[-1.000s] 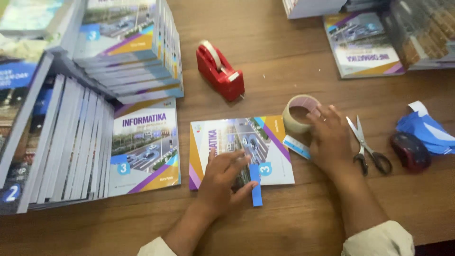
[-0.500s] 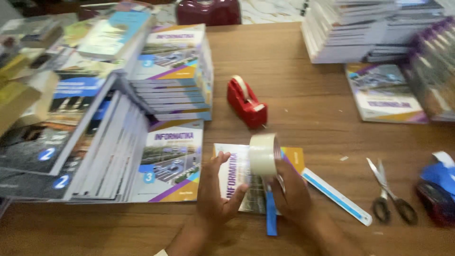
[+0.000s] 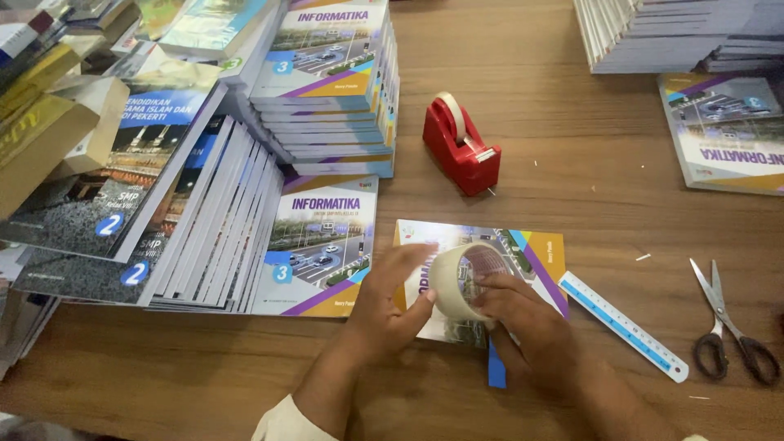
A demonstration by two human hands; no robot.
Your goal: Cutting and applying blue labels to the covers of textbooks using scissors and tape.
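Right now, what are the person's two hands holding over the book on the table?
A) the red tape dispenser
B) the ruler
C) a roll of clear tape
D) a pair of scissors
C: the left hand and right hand both grip the roll of clear tape above the book; scissors, red tape dispenser and ruler lie untouched on the table.

A roll of clear packing tape (image 3: 459,280), pale and translucent on a cardboard core, stands on edge, its open centre turned toward the camera, lifted just above a glossy textbook (image 3: 523,249). The book lies flat on the wooden table, cover up, showing a city road scene with orange and purple corner bands. A blue paper strip (image 3: 496,372) protrudes from its near edge.
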